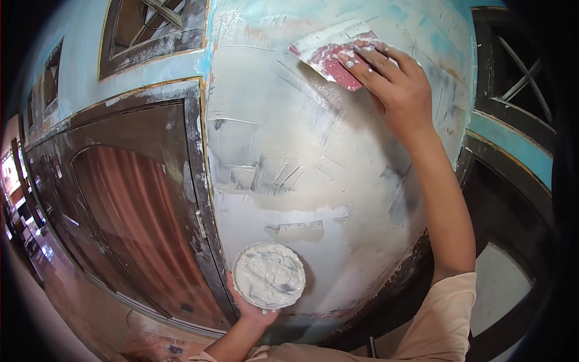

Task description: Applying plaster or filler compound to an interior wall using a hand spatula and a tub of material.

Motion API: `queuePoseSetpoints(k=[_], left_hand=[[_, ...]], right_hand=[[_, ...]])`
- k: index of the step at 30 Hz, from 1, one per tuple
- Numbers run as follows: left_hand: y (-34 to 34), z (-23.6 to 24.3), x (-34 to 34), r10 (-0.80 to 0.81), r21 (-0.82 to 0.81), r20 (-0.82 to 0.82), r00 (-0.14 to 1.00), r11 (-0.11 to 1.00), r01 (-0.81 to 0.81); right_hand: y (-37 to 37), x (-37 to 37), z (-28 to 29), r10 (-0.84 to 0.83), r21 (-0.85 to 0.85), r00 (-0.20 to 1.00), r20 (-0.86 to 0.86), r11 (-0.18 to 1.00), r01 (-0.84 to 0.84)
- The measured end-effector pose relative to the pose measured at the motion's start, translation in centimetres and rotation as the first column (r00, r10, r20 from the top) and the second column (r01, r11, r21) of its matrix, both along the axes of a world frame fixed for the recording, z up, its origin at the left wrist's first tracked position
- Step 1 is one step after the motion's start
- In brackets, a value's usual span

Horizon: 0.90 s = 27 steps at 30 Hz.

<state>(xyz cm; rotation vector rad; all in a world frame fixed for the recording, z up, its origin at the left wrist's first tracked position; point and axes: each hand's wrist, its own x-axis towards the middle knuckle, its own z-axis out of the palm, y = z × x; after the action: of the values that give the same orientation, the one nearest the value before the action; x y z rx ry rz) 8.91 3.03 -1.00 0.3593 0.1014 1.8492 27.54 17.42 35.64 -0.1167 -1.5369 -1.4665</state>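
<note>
High on the wall (271, 145), my right hand (395, 81) presses a red putty spreader (338, 57) against the surface, fingers spread over its face. White paste coats the spreader's upper edge and spots my fingertips. Low in front of the wall, my left hand (256, 311) supports a round bowl (236, 274) from below and its left side. Thick white putty (271, 271) fills the bowl up to its rim. The wall bears patchy white and grey smears with ridges and scrape marks, and light blue paint shows near its top.
Left of the wall stands a dark wooden door frame (196, 151) around a panel with a reddish-brown curtain (129, 187). Crossed-bar openings sit at the upper left (151, 24) and upper right (518, 72). A dark door (500, 205) is on the right.
</note>
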Motion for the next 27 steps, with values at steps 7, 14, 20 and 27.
queuePoseSetpoints(k=[7,14,20,27], left_hand=[[0.3,0.5,-0.4,-0.033,-0.005,0.023,0.999,0.999,0.033],[0.0,0.5,-0.7,-0.016,0.032,-0.047,0.999,0.999,0.017],[0.0,0.6,-0.8,-0.038,0.019,0.003,0.999,0.999,0.038],[0.4,0.4,-0.1,-0.074,0.011,-0.006,0.997,0.997,0.074]], right_hand=[[3.8,-0.1,-0.4,-0.072,0.007,0.997,-0.014,0.997,0.072],[2.3,0.8,-0.5,-0.182,-0.059,0.983,0.014,0.982,0.182],[2.0,2.1,-1.3,-0.166,0.017,0.985,-0.048,0.986,0.167],[2.2,0.9,0.4,-0.177,-0.109,0.982,-0.063,0.980,0.169]])
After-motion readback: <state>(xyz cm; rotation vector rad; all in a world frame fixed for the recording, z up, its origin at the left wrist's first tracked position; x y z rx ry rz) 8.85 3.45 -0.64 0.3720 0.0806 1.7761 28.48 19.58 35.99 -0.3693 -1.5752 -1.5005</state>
